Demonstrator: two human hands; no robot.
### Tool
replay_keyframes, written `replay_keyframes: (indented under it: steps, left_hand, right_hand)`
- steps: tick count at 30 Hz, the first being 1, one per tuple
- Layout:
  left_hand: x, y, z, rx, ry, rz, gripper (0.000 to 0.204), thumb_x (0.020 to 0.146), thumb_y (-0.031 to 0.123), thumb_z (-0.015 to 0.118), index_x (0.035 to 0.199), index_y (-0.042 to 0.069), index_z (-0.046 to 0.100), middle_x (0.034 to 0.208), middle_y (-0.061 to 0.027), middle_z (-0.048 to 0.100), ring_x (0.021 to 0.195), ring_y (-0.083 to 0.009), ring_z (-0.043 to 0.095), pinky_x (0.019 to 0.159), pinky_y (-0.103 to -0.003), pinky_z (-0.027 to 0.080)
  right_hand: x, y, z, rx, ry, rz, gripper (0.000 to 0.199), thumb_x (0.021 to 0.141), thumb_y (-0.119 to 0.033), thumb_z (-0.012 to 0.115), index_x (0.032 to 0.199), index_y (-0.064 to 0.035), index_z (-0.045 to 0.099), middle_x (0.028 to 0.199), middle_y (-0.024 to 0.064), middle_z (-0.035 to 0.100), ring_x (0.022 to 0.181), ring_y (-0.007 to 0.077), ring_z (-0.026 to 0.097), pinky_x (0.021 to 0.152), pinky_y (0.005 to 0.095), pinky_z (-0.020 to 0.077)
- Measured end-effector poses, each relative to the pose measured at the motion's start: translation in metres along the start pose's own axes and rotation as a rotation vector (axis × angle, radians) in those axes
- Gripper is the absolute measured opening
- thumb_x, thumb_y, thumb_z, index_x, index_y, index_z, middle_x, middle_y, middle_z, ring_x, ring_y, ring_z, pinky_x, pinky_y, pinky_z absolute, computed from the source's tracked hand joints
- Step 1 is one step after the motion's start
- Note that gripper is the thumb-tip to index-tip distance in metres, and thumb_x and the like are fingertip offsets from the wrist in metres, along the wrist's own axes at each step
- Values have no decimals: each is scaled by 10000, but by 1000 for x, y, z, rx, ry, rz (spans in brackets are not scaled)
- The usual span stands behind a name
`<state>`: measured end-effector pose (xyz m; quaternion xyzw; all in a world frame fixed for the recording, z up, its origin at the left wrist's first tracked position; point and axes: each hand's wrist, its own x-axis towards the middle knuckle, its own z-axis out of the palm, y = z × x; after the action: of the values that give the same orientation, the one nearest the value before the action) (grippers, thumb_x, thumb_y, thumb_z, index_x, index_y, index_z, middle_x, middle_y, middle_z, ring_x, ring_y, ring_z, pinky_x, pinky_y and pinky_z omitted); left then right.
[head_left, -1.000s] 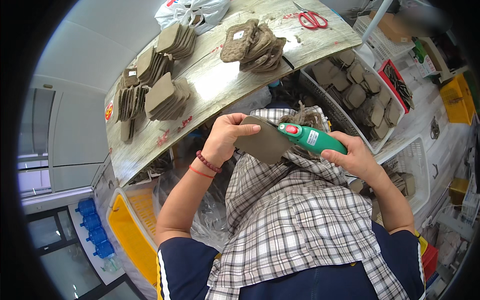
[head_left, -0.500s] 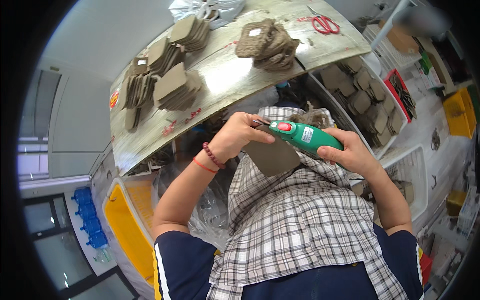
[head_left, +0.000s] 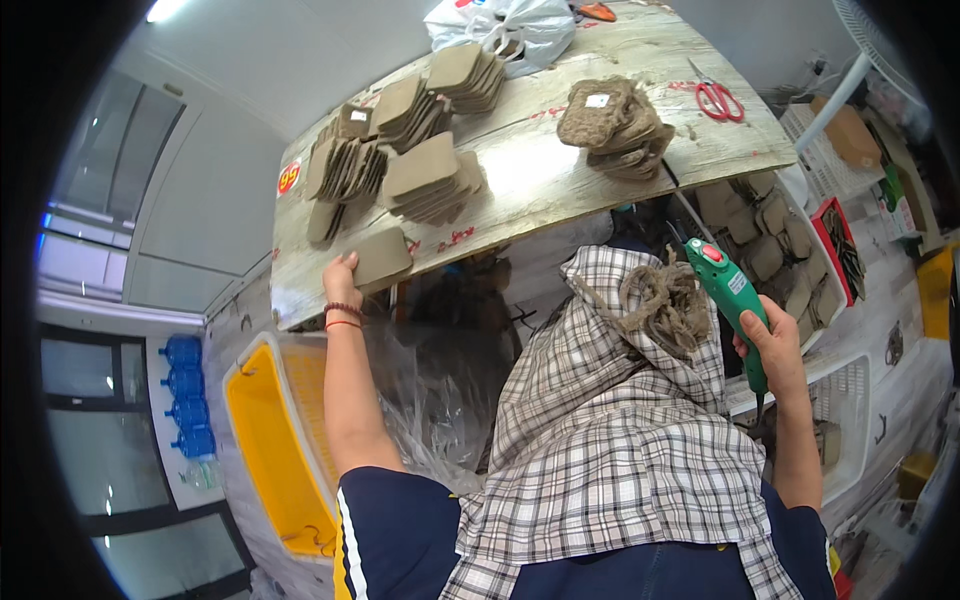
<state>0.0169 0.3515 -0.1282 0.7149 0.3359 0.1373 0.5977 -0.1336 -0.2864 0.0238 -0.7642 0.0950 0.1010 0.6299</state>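
- Table (head_left: 748, 146): wood-grain top, rear corner cut by the upper edge. Space under it dark; contents there hard to make out.
- Checked apron (head_left: 610, 450): across the person's front, lower end runs out of view.
- Yellow crate (head_left: 275, 450): on the person's left, below table level.
- Pad crate (head_left: 826, 322): right side, loaded with loose pads; upper part tucked under the table edge, so partly hidden.
- White plastic bag (head_left: 530, 35): rear of table, top cut off; contents mostly hidden.
- Smooth pad stacks (head_left: 432, 172): table's left half, several leaning. Overlap hides the count.
- Rough pad stack (head_left: 615, 120): right of those, fuzzy edges, small white label on top.
- Fibre clump (head_left: 668, 305): sits on the apron.
- Green power tool (head_left: 735, 295): upright-ish, beside the apron's right edge. Right hand (head_left: 778, 350) wrapped round its lower body, thumb in front; far-side fingers partly hidden. Thin tip hard to read against the crate.
- Single pad (head_left: 382, 256): at the table's front-left edge. Left hand (head_left: 343, 275) pinches its near-left corner; fingers underneath hidden. Can't tell if the pad touches the tabletop.
- Red-handled scissors (head_left: 718, 98): table's right end.
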Motion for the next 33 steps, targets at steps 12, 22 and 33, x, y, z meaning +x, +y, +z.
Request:
replay_keyframes:
  steps: [12,22,33]
  left_hand:
    - [-307,82,243,377,-929,1042,291,786,175,732,1050,65,678,1098,-108,644,907,-306,639,763,-351,511]
    - [-321,56,345,1257,-1002,1407,418,813,262,655,1180,77,579,982,-116,635,865,-292,655,673,-402,517]
    - [-326,87,397,538,-805,1037,118,876,128,569,903,14,554,856,-229,627,830,-422,599,689,-486,461]
  right_hand:
    - [-22,35,-21,-13,327,41,346,895,-337,652,999,-8,618,674,12,568,578,63,516,541,239,428]
    - [-50,53,-53,70,430,39,421,894,-405,646,1022,-4,618,712,17,571,596,65,513,551,230,421]
    - [-70,58,-71,79,527,50,416,913,-423,620,999,-17,595,726,26,566,619,77,519,581,218,422]
